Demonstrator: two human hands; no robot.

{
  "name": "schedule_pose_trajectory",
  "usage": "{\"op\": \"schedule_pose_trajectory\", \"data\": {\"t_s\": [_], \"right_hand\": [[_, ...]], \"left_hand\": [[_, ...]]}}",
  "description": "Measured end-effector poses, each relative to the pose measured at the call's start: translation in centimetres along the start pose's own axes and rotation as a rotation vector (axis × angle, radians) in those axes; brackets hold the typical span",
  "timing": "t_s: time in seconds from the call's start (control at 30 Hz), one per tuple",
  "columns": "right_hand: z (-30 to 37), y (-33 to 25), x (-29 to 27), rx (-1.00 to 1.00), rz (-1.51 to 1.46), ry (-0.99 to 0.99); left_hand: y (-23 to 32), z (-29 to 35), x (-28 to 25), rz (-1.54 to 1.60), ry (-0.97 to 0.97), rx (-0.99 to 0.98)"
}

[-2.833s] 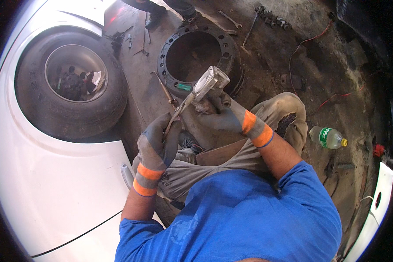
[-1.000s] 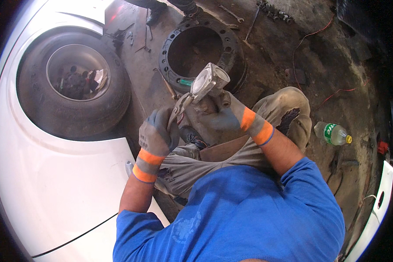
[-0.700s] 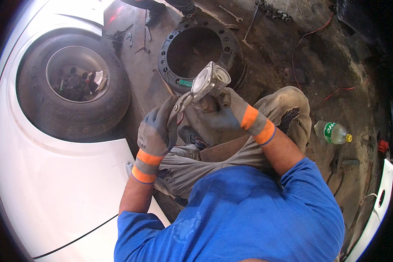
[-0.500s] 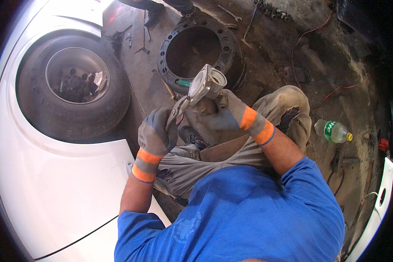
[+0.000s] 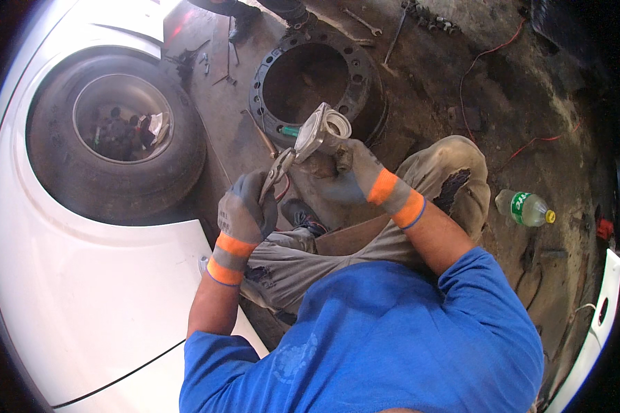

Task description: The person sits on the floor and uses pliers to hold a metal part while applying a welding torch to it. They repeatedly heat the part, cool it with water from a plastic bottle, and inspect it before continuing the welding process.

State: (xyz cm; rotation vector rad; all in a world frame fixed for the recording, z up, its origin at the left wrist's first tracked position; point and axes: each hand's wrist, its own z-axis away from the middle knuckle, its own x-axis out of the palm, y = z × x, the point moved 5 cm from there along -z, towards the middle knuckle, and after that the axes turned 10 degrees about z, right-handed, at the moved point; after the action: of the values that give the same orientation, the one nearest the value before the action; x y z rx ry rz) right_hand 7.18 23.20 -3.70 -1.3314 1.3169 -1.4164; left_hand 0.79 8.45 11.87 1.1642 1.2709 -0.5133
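Observation:
My left hand point(image 5: 244, 210), in a grey glove with an orange-banded cuff, is closed round the handles of a pair of pliers point(image 5: 277, 172). The jaws meet the near left side of a silvery metal housing point(image 5: 313, 135) with a round threaded opening on its right. From the right, my right hand point(image 5: 358, 173), gloved alike, grips the underside of that housing. Its palm side and some of its fingers are hidden. The part is held up above my crossed legs, in front of a large brake drum point(image 5: 357, 84) on the floor.
To the left, a wheel with a tyre point(image 5: 117, 193) holds dark loose parts, beside a white body panel point(image 5: 96, 289). A clear bottle point(image 5: 527, 208) lies on the right. A wrench point(image 5: 362, 20) and a thin red cable point(image 5: 465, 89) lie further off. Another person's legs point(image 5: 241, 17) stand at the top.
My right hand and the metal housing have shifted slightly left, and the housing has turned a little. The left hand keeps its hold on the pliers almost in place.

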Motion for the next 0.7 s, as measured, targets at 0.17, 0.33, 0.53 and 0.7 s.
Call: {"op": "schedule_pose_trajectory", "data": {"t_s": [0.17, 0.33, 0.53, 0.7], "right_hand": [[-0.4, 0.6, -0.6, -0.117, 0.329, 0.186], [-0.6, -0.3, -0.5, -0.177, 0.575, 0.199], [1.0, -4.3, 0.1, -0.080, 0.025, -0.070], [-0.2, -0.6, 0.5, 0.150, -0.259, -0.100]], "left_hand": [[-0.1, 0.3, 0.3, 0.020, -0.008, -0.039], [-0.2, 0.0, 0.7, -0.010, 0.012, -0.067], [0.0, 0.0, 0.1, 0.000, -0.011, 0.000], [0.4, -0.5, -0.3, -0.028, -0.003, 0.002]]}}
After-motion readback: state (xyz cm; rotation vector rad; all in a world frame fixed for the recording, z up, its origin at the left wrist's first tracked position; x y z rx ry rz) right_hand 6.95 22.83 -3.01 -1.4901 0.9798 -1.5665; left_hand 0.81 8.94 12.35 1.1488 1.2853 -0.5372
